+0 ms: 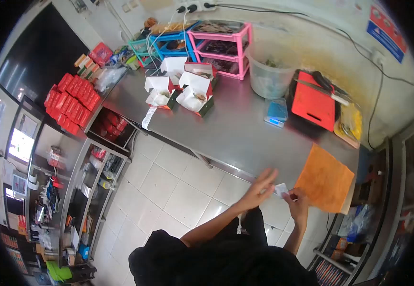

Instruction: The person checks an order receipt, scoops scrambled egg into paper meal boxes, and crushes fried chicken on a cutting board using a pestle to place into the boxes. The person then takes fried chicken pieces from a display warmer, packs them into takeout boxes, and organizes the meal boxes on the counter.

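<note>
My right hand (pixel 297 205) pinches a small white packet (pixel 281 189) at the front edge of the steel table (pixel 235 138). I cannot make out exactly what the packet holds. Just left of it is my left hand (pixel 259 189), its fingers stretched out and apart, slightly blurred, with nothing visible in them. An orange cloth (pixel 325 178) lies flat on the table beyond my right hand. Farther back to the left stand several open takeaway boxes, white inside with red and green outsides; the nearest box (pixel 195 99) has food in it.
A paper strip (pixel 148 117) hangs over the table's front edge. Along the wall stand pink rack shelves (pixel 242 52), a translucent bucket (pixel 271 76), a red cutting board (pixel 314 102) with a knife (pixel 319 90), and a small blue-topped scale (pixel 277 112). Stacked red boxes (pixel 73 102) sit at left.
</note>
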A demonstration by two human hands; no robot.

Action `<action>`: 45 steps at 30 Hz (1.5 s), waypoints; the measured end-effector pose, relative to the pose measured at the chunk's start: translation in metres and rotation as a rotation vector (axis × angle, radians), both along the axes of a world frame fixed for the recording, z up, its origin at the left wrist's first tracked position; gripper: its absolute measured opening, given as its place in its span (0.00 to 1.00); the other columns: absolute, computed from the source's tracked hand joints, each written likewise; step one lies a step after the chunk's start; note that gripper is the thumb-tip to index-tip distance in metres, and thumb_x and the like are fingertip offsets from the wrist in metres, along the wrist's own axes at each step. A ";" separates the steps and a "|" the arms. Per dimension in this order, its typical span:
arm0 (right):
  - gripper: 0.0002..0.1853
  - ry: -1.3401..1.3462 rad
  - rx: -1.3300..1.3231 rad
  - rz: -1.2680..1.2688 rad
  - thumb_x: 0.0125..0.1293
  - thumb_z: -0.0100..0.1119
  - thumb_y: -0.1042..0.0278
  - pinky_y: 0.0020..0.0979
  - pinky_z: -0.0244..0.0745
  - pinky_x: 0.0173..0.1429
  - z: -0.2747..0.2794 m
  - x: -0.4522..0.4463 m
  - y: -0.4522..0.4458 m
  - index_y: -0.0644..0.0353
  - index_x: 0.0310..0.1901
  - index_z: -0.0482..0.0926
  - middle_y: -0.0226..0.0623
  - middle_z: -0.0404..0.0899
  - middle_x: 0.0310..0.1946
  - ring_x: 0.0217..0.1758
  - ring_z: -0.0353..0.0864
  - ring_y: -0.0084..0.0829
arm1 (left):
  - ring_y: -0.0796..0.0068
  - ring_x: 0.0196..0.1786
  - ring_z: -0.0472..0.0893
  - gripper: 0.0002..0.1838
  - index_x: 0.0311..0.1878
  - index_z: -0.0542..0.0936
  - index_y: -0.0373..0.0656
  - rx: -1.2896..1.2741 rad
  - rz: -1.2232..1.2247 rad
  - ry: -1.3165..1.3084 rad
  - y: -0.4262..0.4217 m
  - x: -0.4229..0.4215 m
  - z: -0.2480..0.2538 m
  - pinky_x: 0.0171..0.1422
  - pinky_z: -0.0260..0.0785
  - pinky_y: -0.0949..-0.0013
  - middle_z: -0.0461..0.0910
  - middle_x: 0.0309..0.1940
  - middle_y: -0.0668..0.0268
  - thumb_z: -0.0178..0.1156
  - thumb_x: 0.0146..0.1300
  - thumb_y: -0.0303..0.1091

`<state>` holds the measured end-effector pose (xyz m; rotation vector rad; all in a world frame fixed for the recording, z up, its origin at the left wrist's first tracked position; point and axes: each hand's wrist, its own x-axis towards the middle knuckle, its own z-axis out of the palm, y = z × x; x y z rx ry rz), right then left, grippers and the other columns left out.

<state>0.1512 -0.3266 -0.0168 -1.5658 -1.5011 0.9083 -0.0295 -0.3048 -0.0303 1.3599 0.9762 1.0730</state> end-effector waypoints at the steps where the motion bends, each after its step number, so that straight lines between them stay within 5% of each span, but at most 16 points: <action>1: 0.07 0.010 0.002 -0.035 0.51 0.62 0.70 0.22 0.62 0.28 -0.004 0.000 0.023 0.63 0.26 0.75 0.30 0.69 0.21 0.22 0.68 0.20 | 0.70 0.53 0.69 0.20 0.58 0.67 0.43 0.220 0.184 0.210 0.030 -0.016 -0.015 0.51 0.68 0.68 0.57 0.62 0.59 0.48 0.65 0.38; 2: 0.07 0.022 0.006 -0.071 0.52 0.62 0.70 0.22 0.61 0.29 -0.009 0.002 0.049 0.63 0.26 0.75 0.30 0.69 0.21 0.23 0.68 0.20 | 0.70 0.53 0.70 0.21 0.59 0.67 0.43 0.439 0.365 0.426 0.062 -0.034 -0.031 0.52 0.67 0.68 0.59 0.62 0.58 0.49 0.64 0.38; 5: 0.07 -0.009 0.083 -0.143 0.52 0.61 0.71 0.23 0.62 0.29 -0.007 -0.018 0.141 0.64 0.27 0.74 0.33 0.70 0.22 0.24 0.67 0.21 | 0.72 0.45 0.74 0.18 0.53 0.71 0.40 0.229 0.584 0.346 0.165 -0.137 -0.046 0.52 0.64 0.70 0.75 0.46 0.61 0.51 0.63 0.39; 8: 0.07 -0.002 0.261 -0.135 0.52 0.61 0.70 0.24 0.62 0.29 -0.031 -0.059 0.257 0.64 0.28 0.75 0.33 0.70 0.23 0.24 0.68 0.23 | 0.72 0.44 0.75 0.16 0.47 0.73 0.37 0.137 0.938 0.482 0.247 -0.245 -0.052 0.45 0.67 0.72 0.77 0.41 0.61 0.52 0.62 0.38; 10: 0.07 0.087 0.314 -0.062 0.52 0.61 0.69 0.27 0.63 0.29 -0.049 -0.108 0.334 0.64 0.29 0.75 0.34 0.71 0.23 0.23 0.69 0.25 | 0.71 0.44 0.74 0.22 0.52 0.68 0.37 0.099 1.056 0.518 0.273 -0.319 -0.085 0.44 0.69 0.68 0.74 0.45 0.60 0.56 0.59 0.40; 13: 0.06 0.090 0.395 0.032 0.52 0.61 0.69 0.32 0.65 0.28 -0.058 -0.196 0.429 0.61 0.29 0.76 0.38 0.72 0.22 0.22 0.71 0.32 | 0.68 0.42 0.75 0.30 0.56 0.61 0.37 -0.383 1.168 0.081 0.275 -0.339 -0.098 0.41 0.73 0.63 0.69 0.49 0.57 0.61 0.55 0.42; 16: 0.08 0.053 0.329 0.122 0.51 0.61 0.66 0.35 0.65 0.28 -0.077 -0.273 0.493 0.60 0.28 0.76 0.39 0.72 0.21 0.22 0.72 0.37 | 0.65 0.40 0.76 0.34 0.55 0.57 0.35 -0.608 1.015 -0.113 0.275 -0.312 -0.112 0.38 0.75 0.60 0.67 0.47 0.55 0.64 0.52 0.40; 21: 0.10 -0.017 0.120 0.190 0.50 0.62 0.63 0.36 0.65 0.27 -0.084 -0.337 0.520 0.60 0.26 0.75 0.38 0.71 0.20 0.22 0.72 0.39 | 0.63 0.39 0.77 0.25 0.55 0.59 0.31 -0.572 1.007 -0.133 0.307 -0.299 -0.137 0.39 0.77 0.64 0.72 0.43 0.54 0.55 0.57 0.29; 24: 0.09 -0.053 0.286 0.159 0.49 0.63 0.67 0.31 0.63 0.26 -0.099 -0.353 0.523 0.61 0.24 0.74 0.36 0.67 0.18 0.21 0.69 0.33 | 0.62 0.39 0.77 0.22 0.53 0.61 0.30 -0.544 1.109 -0.193 0.291 -0.286 -0.140 0.39 0.77 0.64 0.72 0.43 0.54 0.52 0.55 0.25; 26: 0.08 -0.077 0.349 0.225 0.49 0.62 0.65 0.35 0.66 0.31 -0.109 -0.365 0.524 0.59 0.25 0.75 0.35 0.69 0.24 0.30 0.71 0.35 | 0.58 0.41 0.76 0.26 0.58 0.55 0.31 -0.550 1.138 -0.230 0.276 -0.276 -0.126 0.38 0.79 0.61 0.67 0.47 0.51 0.50 0.55 0.21; 30: 0.06 -0.183 0.393 0.354 0.48 0.62 0.66 0.37 0.65 0.40 -0.114 -0.399 0.524 0.56 0.25 0.76 0.32 0.69 0.32 0.40 0.69 0.34 | 0.61 0.41 0.77 0.23 0.55 0.57 0.30 -0.690 1.167 -0.172 0.252 -0.273 -0.122 0.39 0.79 0.65 0.69 0.44 0.52 0.50 0.56 0.22; 39: 0.06 -0.468 0.487 0.365 0.44 0.61 0.67 0.34 0.57 0.42 -0.127 -0.455 0.535 0.55 0.26 0.76 0.31 0.69 0.32 0.39 0.68 0.31 | 0.64 0.46 0.75 0.26 0.57 0.54 0.33 -0.781 1.143 -0.182 0.259 -0.287 -0.114 0.40 0.76 0.69 0.67 0.48 0.53 0.53 0.57 0.24; 45: 0.07 -0.415 0.482 0.284 0.44 0.61 0.68 0.34 0.57 0.41 -0.137 -0.459 0.541 0.54 0.28 0.75 0.30 0.71 0.31 0.35 0.72 0.30 | 0.63 0.47 0.74 0.27 0.57 0.53 0.34 -0.774 1.115 -0.274 0.260 -0.293 -0.121 0.43 0.76 0.67 0.66 0.49 0.53 0.52 0.57 0.23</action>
